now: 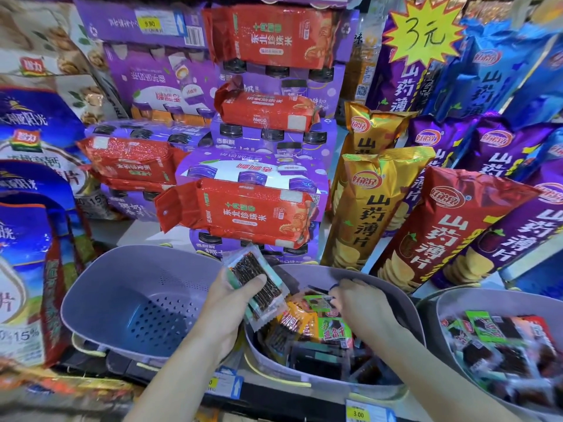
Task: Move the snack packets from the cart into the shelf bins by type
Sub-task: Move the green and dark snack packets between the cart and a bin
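Note:
My left hand [233,303] grips a small stack of clear snack packets [257,278] with dark strips inside, held above the gap between two grey bins. The left bin [91,300] is perforated and holds nothing. The middle bin [405,303] is full of mixed packets [307,327] in orange, green and dark wrappers. My right hand [362,303] reaches into that middle bin, its fingertips pinching a dark packet [318,290] at the top of the pile. A third bin [447,312] at the right holds several more packets.
Behind the bins stand stacked purple drink cartons [253,169] with red rice bags [243,211] on them. Tall chip bags [368,208] in gold, red and purple lean at the right. Large blue bags [30,208] fill the left. Price tags [359,414] line the shelf edge.

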`<state>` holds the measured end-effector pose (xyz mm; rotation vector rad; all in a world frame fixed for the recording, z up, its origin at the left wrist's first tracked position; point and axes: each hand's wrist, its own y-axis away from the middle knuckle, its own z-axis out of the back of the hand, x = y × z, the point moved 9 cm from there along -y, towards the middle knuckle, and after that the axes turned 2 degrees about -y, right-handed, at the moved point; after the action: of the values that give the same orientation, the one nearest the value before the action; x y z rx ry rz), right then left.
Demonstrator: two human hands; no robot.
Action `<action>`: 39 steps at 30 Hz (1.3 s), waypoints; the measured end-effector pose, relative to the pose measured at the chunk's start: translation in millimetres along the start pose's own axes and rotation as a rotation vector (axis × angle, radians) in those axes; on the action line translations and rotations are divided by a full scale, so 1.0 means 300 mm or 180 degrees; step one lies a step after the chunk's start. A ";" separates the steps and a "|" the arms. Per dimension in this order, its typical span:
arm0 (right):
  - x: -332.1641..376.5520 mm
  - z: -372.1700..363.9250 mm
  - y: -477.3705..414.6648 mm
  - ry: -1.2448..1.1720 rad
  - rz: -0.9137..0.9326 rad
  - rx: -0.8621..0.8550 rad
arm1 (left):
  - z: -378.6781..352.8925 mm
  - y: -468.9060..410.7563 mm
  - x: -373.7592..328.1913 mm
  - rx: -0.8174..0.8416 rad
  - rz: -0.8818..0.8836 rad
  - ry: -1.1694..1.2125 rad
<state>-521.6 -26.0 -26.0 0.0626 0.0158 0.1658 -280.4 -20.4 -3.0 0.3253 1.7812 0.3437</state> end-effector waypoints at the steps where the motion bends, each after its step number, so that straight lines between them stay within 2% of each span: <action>1: -0.017 0.008 0.002 -0.0157 -0.0052 0.0017 | 0.002 -0.002 -0.001 -0.0008 -0.0006 0.0005; 3: -0.051 0.031 0.016 -0.0749 -0.0164 0.0069 | 0.006 -0.004 -0.005 -0.0024 -0.0027 0.0017; 5: -0.104 0.089 0.044 -0.1525 -0.0480 -0.0220 | 0.009 -0.005 -0.005 -0.0045 -0.0034 0.0012; 9: -0.131 0.147 0.092 -0.4046 -0.0815 -0.0264 | -0.003 -0.004 -0.003 -0.0020 -0.0028 -0.0045; 11: -0.100 0.164 0.094 -0.4671 -0.0870 -0.0160 | -0.028 -0.004 -0.004 0.0062 -0.0026 -0.0091; 13: -0.058 0.172 0.085 -0.4846 -0.0852 -0.0084 | -0.069 -0.002 -0.006 0.0203 -0.0027 -0.0087; 17: 0.035 0.163 0.077 -0.4566 -0.0841 -0.0024 | -0.155 0.008 -0.020 0.0523 -0.0084 0.0024; 21: 0.104 0.187 0.072 -0.4287 -0.0319 -0.0054 | -0.167 0.005 -0.025 0.0517 -0.0255 -0.0182; 23: 0.085 0.194 0.062 -0.3850 -0.0213 -0.0060 | -0.148 -0.005 -0.024 0.0451 -0.0243 -0.0155; 26: -0.030 0.149 0.043 -0.3186 -0.0552 -0.0013 | -0.096 -0.021 -0.029 0.0261 -0.0225 -0.0018; 29: -0.089 0.029 0.039 -0.1708 -0.0454 0.0635 | -0.049 -0.030 -0.028 0.0145 -0.0178 0.0108; 33: -0.072 -0.098 0.031 -0.0720 -0.0217 0.0972 | -0.018 -0.033 -0.015 0.0021 -0.0157 0.0228; 36: -0.027 -0.141 0.004 -0.0050 0.0072 0.0843 | -0.019 -0.030 0.001 -0.0010 -0.0084 0.0216; 39: -0.010 -0.140 -0.010 0.0219 0.0215 0.0648 | -0.024 -0.025 0.011 -0.0010 -0.0011 0.0126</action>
<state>-525.1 -26.8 -68.1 0.2608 0.0994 0.2336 -288.5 -26.5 -7.3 0.3150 1.8198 0.3526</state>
